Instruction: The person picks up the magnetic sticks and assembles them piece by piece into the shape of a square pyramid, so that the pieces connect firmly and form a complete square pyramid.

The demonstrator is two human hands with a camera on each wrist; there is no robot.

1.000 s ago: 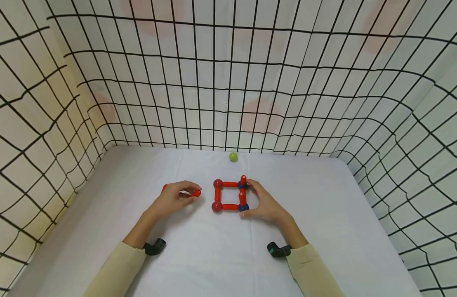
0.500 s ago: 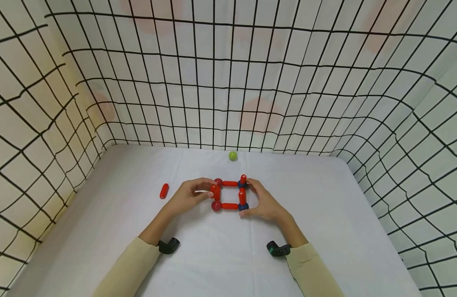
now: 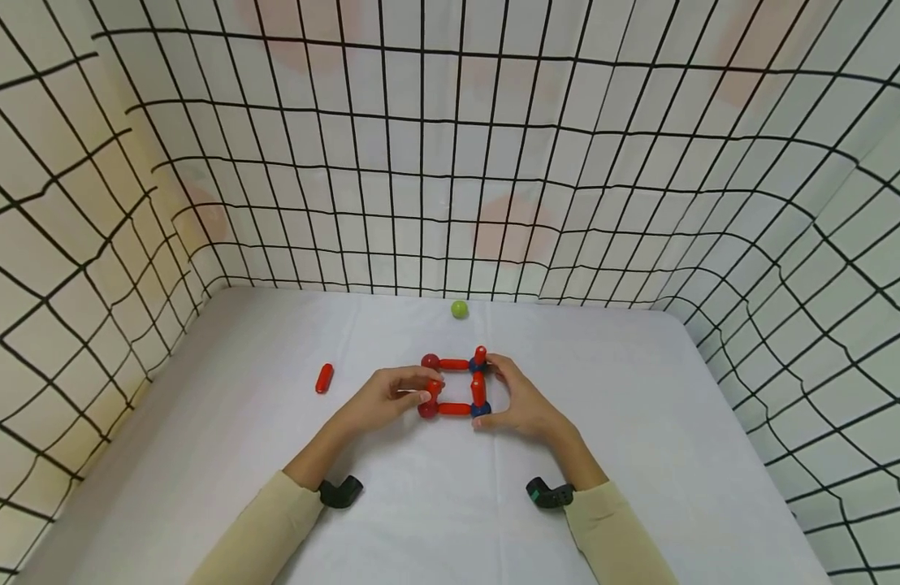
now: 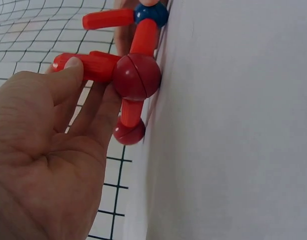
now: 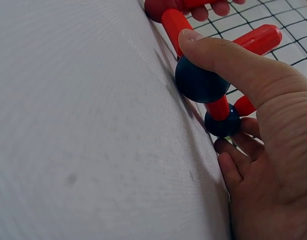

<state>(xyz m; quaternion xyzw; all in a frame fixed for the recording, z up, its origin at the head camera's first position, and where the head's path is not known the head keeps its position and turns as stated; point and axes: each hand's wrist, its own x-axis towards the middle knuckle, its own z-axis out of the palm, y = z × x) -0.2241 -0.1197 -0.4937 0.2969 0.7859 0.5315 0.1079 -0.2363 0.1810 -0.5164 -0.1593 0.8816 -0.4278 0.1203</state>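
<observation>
Reaching in from the near edge, both of your forearms in pale yellow sleeves lie low over the white cloth-covered table (image 3: pixel 274 455) and converge on the flat square frame of red plastic rods and ball joints (image 3: pixel 455 387) near the table's middle; your left hand (image 3: pixel 387 398) comes from the left with the palm turned towards the frame, its fingers bent; between thumb and fingertips it pinches a short red plastic rod (image 4: pixel 88 66) whose far end meets the near dark red ball joint (image 4: pixel 136 76) at the frame's near-left corner; the left wrist view shows the thumb tip pressed on top of that rod and the other fingers curled beneath it; a second dark red ball (image 4: pixel 129 132) sits at the far-left corner, joined by a red rod; your right hand (image 3: pixel 523 402) cups the frame's right side, the wrist bent inward; its thumb lies across the near dark blue ball joint (image 5: pixel 201 80) and presses it, while the curled fingers wrap behind the far dark blue ball (image 5: pixel 222 124), so this hand grips the right edge of the frame; an upright red rod (image 3: pixel 480 355) stands on the far blue ball; a loose red plastic rod (image 3: pixel 323 378) lies on the cloth well to the left of your left hand; a small green ball (image 3: pixel 459 309) rests near the back grid-patterned wall (image 3: pixel 450 162)
</observation>
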